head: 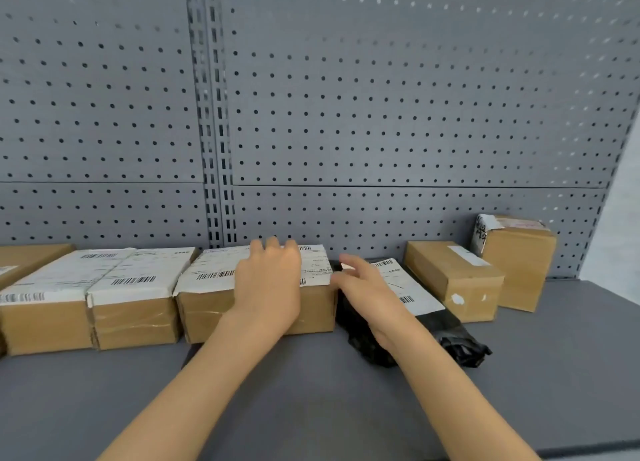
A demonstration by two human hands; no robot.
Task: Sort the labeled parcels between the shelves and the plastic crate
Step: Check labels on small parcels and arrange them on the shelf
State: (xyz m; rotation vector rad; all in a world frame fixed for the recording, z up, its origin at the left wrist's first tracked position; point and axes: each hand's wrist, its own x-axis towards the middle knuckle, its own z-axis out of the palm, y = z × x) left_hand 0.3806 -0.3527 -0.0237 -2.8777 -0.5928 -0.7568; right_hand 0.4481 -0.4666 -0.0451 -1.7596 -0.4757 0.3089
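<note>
A grey pegboard wall (381, 96) fills the upper frame above a grey shelf (311, 391). Along the shelf's back stands a row of labeled cardboard boxes: two at left (86, 297), one in the middle (207, 297), two smaller ones at right (457, 280). A black plastic parcel (426, 308) lies right of the middle box. The left hand (268, 287) rests on the middle box, fingers over its far top edge. The right hand (367, 287) hovers spread and relaxed over the black parcel, thumb near the box's corner.
</note>
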